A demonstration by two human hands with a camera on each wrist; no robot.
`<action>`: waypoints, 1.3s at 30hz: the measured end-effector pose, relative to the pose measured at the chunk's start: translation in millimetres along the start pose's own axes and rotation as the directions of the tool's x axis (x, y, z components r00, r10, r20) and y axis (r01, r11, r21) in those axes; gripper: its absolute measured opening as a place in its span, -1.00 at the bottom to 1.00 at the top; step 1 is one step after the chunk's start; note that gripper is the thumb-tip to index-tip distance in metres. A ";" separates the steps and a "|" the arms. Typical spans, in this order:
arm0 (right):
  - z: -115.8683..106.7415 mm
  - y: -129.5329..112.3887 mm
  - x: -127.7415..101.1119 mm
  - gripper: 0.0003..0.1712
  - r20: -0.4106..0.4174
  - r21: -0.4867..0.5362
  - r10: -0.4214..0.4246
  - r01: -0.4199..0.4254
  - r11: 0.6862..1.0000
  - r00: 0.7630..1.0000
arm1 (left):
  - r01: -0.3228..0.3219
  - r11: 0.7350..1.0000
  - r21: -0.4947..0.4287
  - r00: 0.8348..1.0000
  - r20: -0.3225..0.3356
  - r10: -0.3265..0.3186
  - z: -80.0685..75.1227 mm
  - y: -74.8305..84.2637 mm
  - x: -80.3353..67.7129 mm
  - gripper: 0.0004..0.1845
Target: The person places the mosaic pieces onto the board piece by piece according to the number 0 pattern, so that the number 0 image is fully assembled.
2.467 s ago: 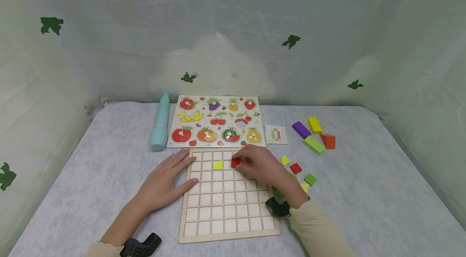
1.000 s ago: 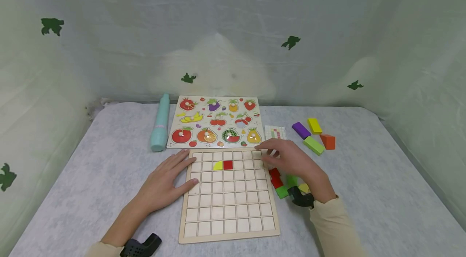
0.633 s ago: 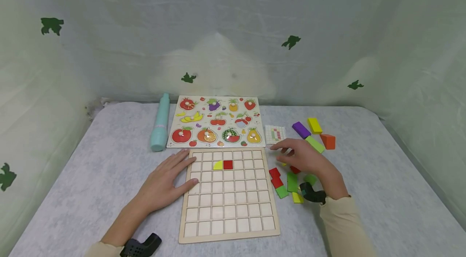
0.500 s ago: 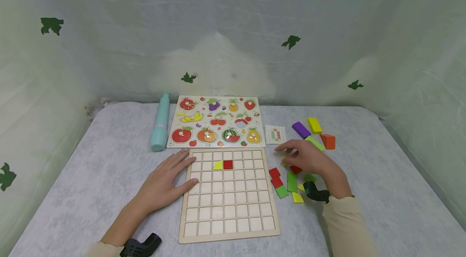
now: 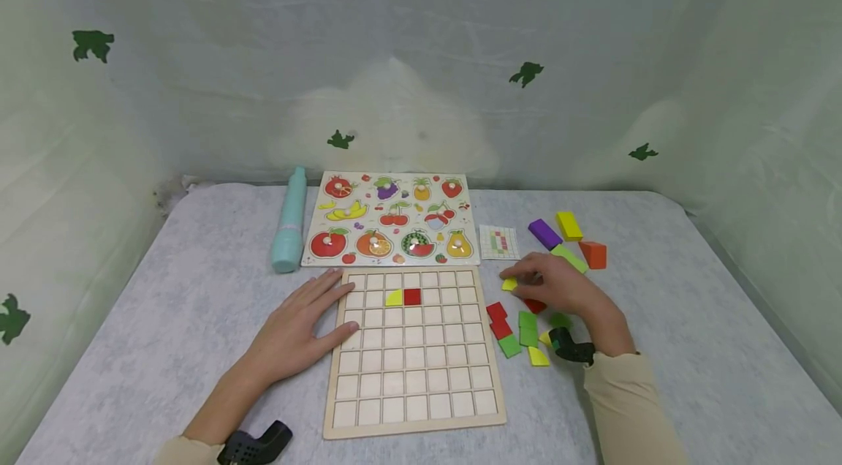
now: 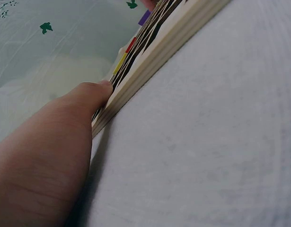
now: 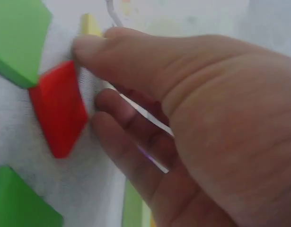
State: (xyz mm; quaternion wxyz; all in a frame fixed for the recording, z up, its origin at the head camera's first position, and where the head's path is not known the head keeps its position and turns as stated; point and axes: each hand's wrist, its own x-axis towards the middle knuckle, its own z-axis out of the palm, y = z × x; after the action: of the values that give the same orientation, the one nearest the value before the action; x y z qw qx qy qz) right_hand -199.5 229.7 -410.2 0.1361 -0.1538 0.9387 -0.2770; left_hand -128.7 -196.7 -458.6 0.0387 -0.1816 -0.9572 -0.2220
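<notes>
At three o'clock of the grid board [image 5: 414,355], a yellow tile [image 5: 509,284] is pinched by the right hand [image 5: 559,288]; pick-up step judged underway. Left hand [image 5: 296,333], flat, steadies the board; lifting and seating in a cell is called for next.

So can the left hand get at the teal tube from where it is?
Probably yes. The left hand rests flat on the grid board's left edge, holding nothing, and the teal tube lies beyond it with only bare cloth between them.
</notes>
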 end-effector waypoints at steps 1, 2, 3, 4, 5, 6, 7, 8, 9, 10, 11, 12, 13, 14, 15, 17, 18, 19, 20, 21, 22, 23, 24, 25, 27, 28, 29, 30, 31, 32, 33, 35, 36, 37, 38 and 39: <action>0.7 -0.3 0.5 -0.66 -0.003 -0.001 -0.002 0.002 1.000 1.000 | 0.000 1.000 0.000 1.000 0.001 0.000 -0.3 0.3 0.2 -0.26; 1.3 -0.7 1.0 -0.65 -0.005 -0.002 -0.001 0.001 1.000 1.000 | 0.000 1.000 0.001 1.000 0.001 0.000 -0.5 0.6 0.3 -0.26; 2.0 -1.0 1.7 -0.64 -0.006 -0.003 0.000 0.000 1.000 1.000 | 0.000 1.000 0.001 1.000 0.001 0.000 -0.7 0.8 0.4 -0.26; 2.9 -1.2 2.5 -0.63 -0.009 -0.005 0.005 -0.005 1.000 1.000 | -0.001 1.000 0.001 1.000 0.001 0.001 -0.9 0.9 0.5 -0.26; 3.9 -1.8 3.3 -0.62 -0.014 -0.013 0.012 -0.012 1.000 1.000 | -0.001 1.000 0.001 1.000 0.001 0.001 -1.0 1.1 0.6 -0.26; 4.9 -2.5 4.3 -0.62 -0.020 -0.018 0.014 -0.014 1.000 1.000 | -0.001 1.000 0.001 1.000 0.001 0.001 -1.1 1.1 0.7 -0.26; 5.8 -3.0 5.5 -0.60 -0.025 -0.030 0.019 -0.020 0.999 1.000 | -0.002 1.000 0.001 1.000 0.001 0.002 -1.1 1.1 0.8 -0.26; 6.6 -3.6 6.5 -0.58 -0.030 -0.039 0.026 -0.027 0.999 0.999 | -0.002 1.000 0.001 1.000 0.001 0.002 -1.0 1.1 0.8 -0.26; 7.3 -4.1 7.7 -0.55 -0.034 -0.047 0.034 -0.036 0.998 0.999 | -0.002 1.000 0.000 1.000 0.000 0.002 -1.0 1.0 0.9 -0.26; 8.0 -4.6 8.8 -0.53 -0.038 -0.055 0.041 -0.043 0.998 0.998 | -0.003 1.000 0.000 1.000 -0.001 0.003 -0.9 0.9 0.9 -0.26; 8.5 -5.5 9.7 -0.51 -0.038 -0.059 0.046 -0.048 0.997 0.998 | -0.003 1.000 0.000 1.000 -0.002 0.003 -0.7 0.7 1.0 -0.26; 8.7 -6.1 10.3 -0.50 -0.037 -0.059 0.051 -0.053 0.997 0.998 | -0.003 1.000 0.000 1.000 -0.003 0.003 -0.6 0.6 1.1 -0.26; 8.8 -6.5 10.6 -0.50 -0.036 -0.061 0.061 -0.063 0.996 0.998 | -0.003 1.000 0.000 1.000 -0.003 0.003 -0.4 0.5 1.1 -0.26; 8.8 -7.1 10.8 -0.51 -0.033 -0.059 0.065 -0.067 0.996 0.997 | -0.004 1.000 -0.001 1.000 -0.004 0.004 -0.2 0.3 1.2 -0.26; 8.9 -7.7 10.9 -0.52 -0.031 -0.062 0.066 -0.068 0.996 0.997 | -0.004 1.000 -0.001 1.000 -0.005 0.004 -0.1 0.1 1.4 -0.26; 9.1 -8.6 10.9 -0.55 -0.034 -0.076 0.062 -0.064 0.995 0.998 | -0.003 1.000 -0.001 1.000 -0.005 0.003 0.2 0.0 1.5 -0.26; 9.1 -8.8 11.0 -0.57 -0.038 -0.086 0.058 -0.061 0.994 0.998 | -0.003 1.000 -0.001 1.000 -0.006 0.003 0.3 0.0 1.6 -0.26; 9.5 -9.5 11.1 -0.58 -0.044 -0.097 0.057 -0.061 0.993 0.997 | -0.003 1.000 -0.001 1.000 -0.006 0.003 0.3 0.1 1.7 -0.26; 9.9 -10.2 11.3 -0.59 -0.050 -0.109 0.053 -0.058 0.992 0.997 | -0.002 1.000 -0.002 1.000 -0.006 0.002 0.4 0.1 1.8 -0.26; 10.4 -11.0 11.6 -0.60 -0.057 -0.120 0.047 -0.053 0.991 0.997 | -0.002 1.000 -0.002 1.000 -0.006 0.002 0.4 0.2 1.8 -0.26; 10.9 -12.0 11.8 -0.62 -0.065 -0.131 0.043 -0.051 0.990 0.997 | -0.001 1.000 -0.002 1.000 -0.006 0.001 0.4 0.3 1.8 -0.26; 11.6 -13.1 12.1 -0.62 -0.071 -0.136 0.040 -0.050 0.989 0.997 | 0.000 1.000 -0.002 1.000 -0.006 0.000 0.4 0.4 1.8 -0.26; 12.3 -14.2 12.4 -0.63 -0.078 -0.141 0.038 -0.049 0.989 0.996 | 0.001 1.000 -0.002 1.000 -0.006 -0.001 0.4 0.4 1.7 -0.26; 13.2 -15.6 12.5 -0.64 -0.084 -0.143 0.037 -0.049 0.988 0.996 | 0.001 1.000 -0.001 1.000 -0.005 -0.001 0.5 0.3 1.6 -0.26; 15.1 -18.6 12.7 -0.65 -0.099 -0.139 0.030 -0.044 0.989 0.995 | 0.002 1.000 0.001 1.000 -0.004 -0.002 0.8 0.0 1.5 -0.26; 16.2 -20.3 12.6 -0.65 -0.105 -0.134 0.030 -0.044 0.990 0.994 | 0.001 1.000 0.003 1.000 -0.004 -0.001 1.0 -0.2 1.3 -0.26; 17.2 -22.4 12.6 -0.64 -0.108 -0.122 0.029 -0.042 0.992 0.994 | 0.001 1.000 0.003 1.000 -0.004 -0.001 1.2 -0.5 1.1 -0.26; 18.3 -24.9 12.6 -0.64 -0.111 -0.113 0.025 -0.038 0.993 0.994 | 0.000 1.000 0.003 1.000 -0.004 0.000 1.4 -0.9 0.9 -0.26; 19.3 -27.8 12.6 -0.64 -0.110 -0.097 0.022 -0.033 0.995 0.994 | -0.001 1.000 0.005 1.000 -0.004 0.001 1.7 -1.2 0.7 -0.26; 20.3 -30.9 12.7 -0.64 -0.108 -0.080 0.021 -0.029 0.996 0.994 | -0.002 1.000 0.004 1.000 -0.005 0.002 1.9 -1.5 0.6 -0.26; 21.4 -34.0 13.1 -0.64 -0.102 -0.065 0.017 -0.024 0.998 0.995 | -0.003 1.000 0.004 1.000 -0.005 0.003 2.0 -1.8 0.4 -0.26; 23.6 -40.6 13.9 -0.64 -0.088 -0.040 0.011 -0.014 0.999 0.996 | -0.004 1.000 0.004 1.000 -0.007 0.004 2.2 -2.2 0.1 -0.26; 24.8 -43.6 14.5 -0.64 -0.083 -0.035 0.004 -0.007 0.999 0.997 | -0.004 1.000 0.004 1.000 -0.007 0.004 2.2 -2.3 0.0 -0.26; 26.1 -46.4 14.9 -0.65 -0.079 -0.029 -0.003 0.001 1.000 0.997 | -0.003 1.000 0.003 1.000 -0.007 0.003 2.3 -2.3 -0.1 -0.26; 27.7 -48.9 15.5 -0.65 -0.075 -0.027 -0.013 0.011 1.000 0.997 | -0.003 1.000 0.003 1.000 -0.008 0.003 2.2 -2.3 -0.1 -0.26; 29.5 -51.1 16.0 -0.65 -0.074 -0.028 -0.027 0.025 0.999 0.997 | -0.001 1.000 0.004 1.000 -0.007 0.002 2.1 -2.2 -0.3 -0.26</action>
State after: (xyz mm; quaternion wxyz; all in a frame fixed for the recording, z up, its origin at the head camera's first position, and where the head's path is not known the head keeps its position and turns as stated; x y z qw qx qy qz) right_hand -193.2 168.9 -408.1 0.0954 -0.1574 0.9446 -0.2716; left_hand -129.2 -197.7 -461.4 0.0425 -0.1815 -0.9574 -0.2205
